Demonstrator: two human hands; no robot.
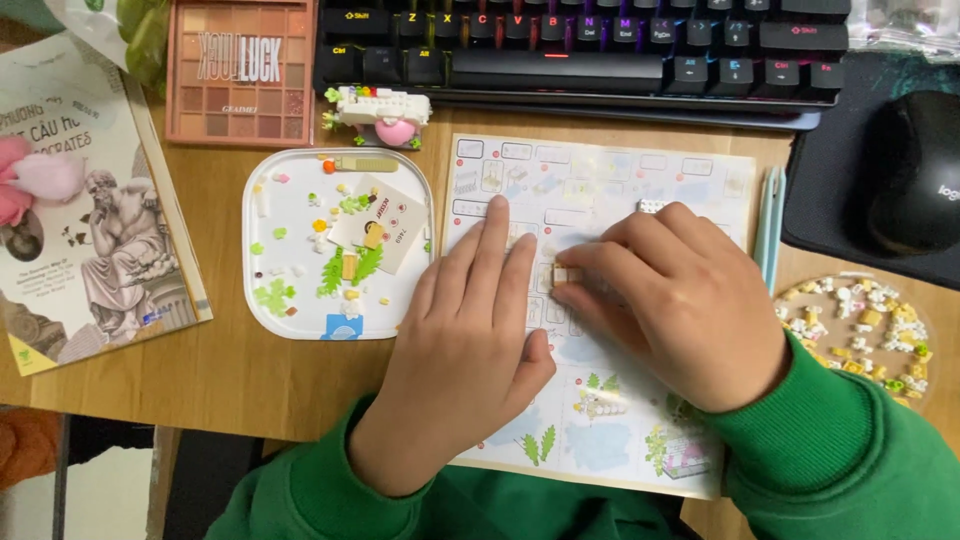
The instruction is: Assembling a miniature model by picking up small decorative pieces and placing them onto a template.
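Observation:
My left hand (460,345) lies flat on the printed instruction sheet (600,175), fingers spread and pointing up the page. My right hand (680,300) rests beside it on the sheet, its fingertips pinching a tiny cream building brick (562,273). A small white brick (650,206) lies on the sheet just above my right knuckles. Both arms wear green sleeves. The sheet's middle is hidden under my hands.
A white tray (290,320) with several small green, yellow and white pieces sits left of the sheet. A partly built white and pink model (380,112) stands behind it. Keyboard (580,50), black mouse (915,170), eyeshadow palette (240,70), book (90,210) and a clear lid of bricks (860,335) surround them.

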